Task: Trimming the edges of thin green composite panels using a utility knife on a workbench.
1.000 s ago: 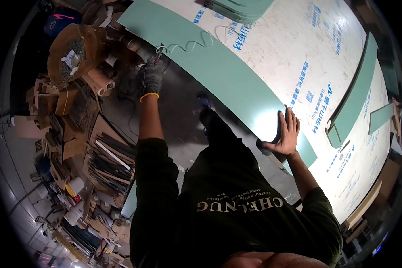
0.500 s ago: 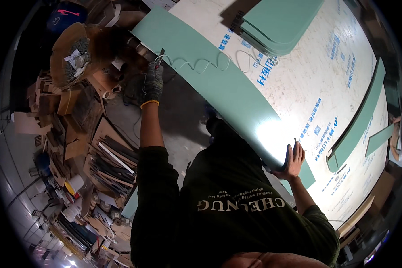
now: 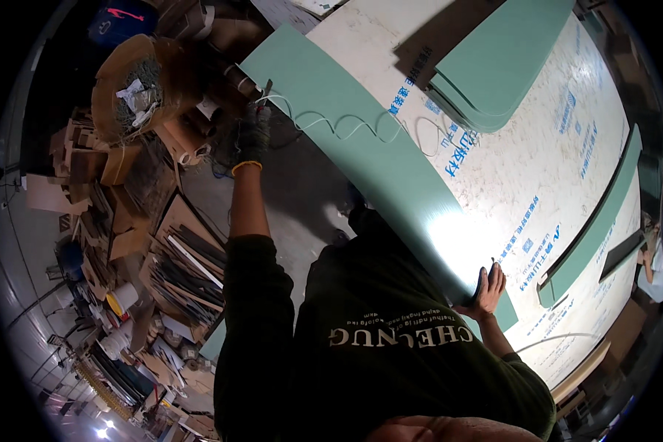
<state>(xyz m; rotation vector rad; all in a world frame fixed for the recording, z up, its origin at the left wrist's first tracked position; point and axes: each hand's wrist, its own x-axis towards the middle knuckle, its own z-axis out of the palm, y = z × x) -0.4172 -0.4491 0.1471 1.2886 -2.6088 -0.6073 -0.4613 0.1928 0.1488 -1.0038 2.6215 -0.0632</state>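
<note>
A long curved green strip (image 3: pixel 361 162) lies along the near edge of a big white board with blue print (image 3: pixel 538 147). My left hand (image 3: pixel 253 136), in a grey knit glove with a yellow cuff, is closed beside the strip's far left part. A thin dark piece sticks up from it; its kind is unclear. A white coiled cord (image 3: pixel 339 125) runs from near that hand across the strip. My bare right hand (image 3: pixel 486 293) is at the strip's near right end, fingers together around something dark, too small and shadowed to name. A bright light patch shines on the strip beside it.
Stacked green panels (image 3: pixel 504 66) sit on the board's far side, and a curved green piece (image 3: pixel 597 221) to the right. Another person's arm (image 3: pixel 647 261) shows at the right edge. Left, cardboard scraps (image 3: pixel 125 214) and an open round container (image 3: pixel 118 88) crowd the floor.
The whole view has shifted, so the boards appear lower. Both hands stay at about the same places along the strip. At the far right, a small green strip by the other person now looks dark.
</note>
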